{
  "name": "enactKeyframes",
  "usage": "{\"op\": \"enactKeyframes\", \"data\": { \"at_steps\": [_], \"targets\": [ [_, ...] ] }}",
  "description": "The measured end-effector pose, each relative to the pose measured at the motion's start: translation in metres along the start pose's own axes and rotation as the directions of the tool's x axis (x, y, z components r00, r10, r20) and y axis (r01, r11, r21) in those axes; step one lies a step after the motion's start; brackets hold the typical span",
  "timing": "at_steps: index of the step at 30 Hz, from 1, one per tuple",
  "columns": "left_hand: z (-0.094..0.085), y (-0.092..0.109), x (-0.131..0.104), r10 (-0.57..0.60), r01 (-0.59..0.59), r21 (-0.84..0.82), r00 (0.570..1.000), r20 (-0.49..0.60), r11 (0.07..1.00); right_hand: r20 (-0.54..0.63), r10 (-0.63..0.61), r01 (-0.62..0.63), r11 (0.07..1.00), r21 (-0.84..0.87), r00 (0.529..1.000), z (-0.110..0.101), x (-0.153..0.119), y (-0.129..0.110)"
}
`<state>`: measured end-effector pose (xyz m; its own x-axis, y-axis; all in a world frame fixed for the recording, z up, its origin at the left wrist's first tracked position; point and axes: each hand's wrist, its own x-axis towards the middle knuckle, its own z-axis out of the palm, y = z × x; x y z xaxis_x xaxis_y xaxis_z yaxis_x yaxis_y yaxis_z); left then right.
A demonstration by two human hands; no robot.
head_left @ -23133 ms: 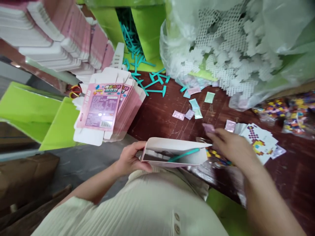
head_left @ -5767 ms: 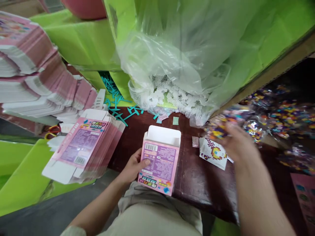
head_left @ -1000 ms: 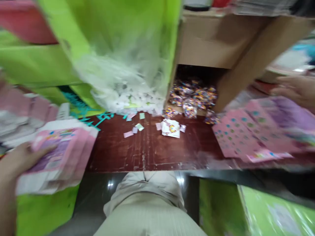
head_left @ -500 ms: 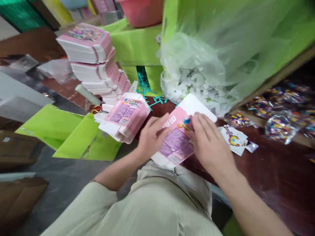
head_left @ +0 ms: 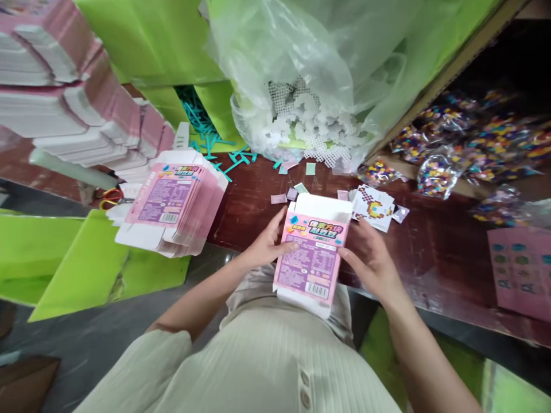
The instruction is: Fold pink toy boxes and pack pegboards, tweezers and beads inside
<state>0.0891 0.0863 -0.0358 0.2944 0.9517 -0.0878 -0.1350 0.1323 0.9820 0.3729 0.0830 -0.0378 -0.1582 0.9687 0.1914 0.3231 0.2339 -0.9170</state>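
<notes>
A pink and purple cardboard box (head_left: 307, 258) stands out in front of my waist, its white flap raised at the far end and its printed face up. My left hand (head_left: 271, 241) grips its left side, thumb on the face. On the right edge rests the thumb of my right hand (head_left: 372, 258); the other fingers curve loosely beside that side, partly hidden. Just beyond lie white cards (head_left: 373, 206) with a pixel pattern. To the left is a pile of flat pink boxes (head_left: 166, 198) like the one I hold.
Tall stacks of pink cartons (head_left: 103, 109) rise at the left, near orange-handled scissors (head_left: 111, 198). Turquoise plastic pieces (head_left: 236, 160) spill onto the dark table (head_left: 253, 198). A clear bag of white pieces (head_left: 318, 123) sits behind. Bags of coloured beads (head_left: 439, 172) fill a carton at right.
The box has turned more upright in view and opened from flat into a shape with depth. My right hand has slid from its face to its right edge. The view has swung right.
</notes>
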Motion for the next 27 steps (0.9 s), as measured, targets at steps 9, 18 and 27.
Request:
{"op": "enactKeyframes", "data": {
  "at_steps": [9, 18, 27],
  "targets": [
    [-0.002, 0.005, 0.02, -0.014, -0.014, 0.296, 0.995, 0.095, 0.955, 0.212, 0.127, -0.162, 0.974, 0.158, 0.969, -0.016, 0.005, 0.011],
    [0.011, 0.011, 0.02, -0.061, 0.064, 0.232, 0.998, -0.017, 0.971, 0.147, 0.032, -0.051, 0.991, 0.126, 0.989, -0.011, 0.009, 0.016],
    [0.011, 0.021, 0.03, -0.109, 0.122, 0.263, 0.992, -0.065, 0.957, 0.13, 0.297, -0.312, 0.942, 0.124, 0.946, -0.006, 0.023, 0.0]
  ]
}}
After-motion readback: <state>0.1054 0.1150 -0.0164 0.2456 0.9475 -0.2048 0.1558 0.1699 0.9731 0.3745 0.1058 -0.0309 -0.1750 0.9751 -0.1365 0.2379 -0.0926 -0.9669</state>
